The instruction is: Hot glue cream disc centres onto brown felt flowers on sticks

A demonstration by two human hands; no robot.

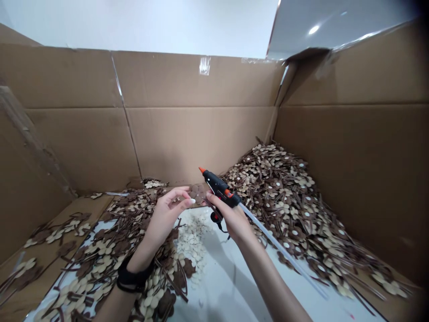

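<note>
My right hand [233, 219] is wrapped around the glue gun [219, 188], whose tip points away from the brown flower [197, 193] between my hands. On my left hand [167, 217], thumb and finger are near together by a small white spot [192, 201], perhaps a disc; pinching or not, I cannot tell. I judge this the joining step, which calls for exact placing

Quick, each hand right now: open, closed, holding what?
Left hand: partly closed; can't tell whether it pinches anything.
Right hand: closed, holding the black glue gun.
</note>
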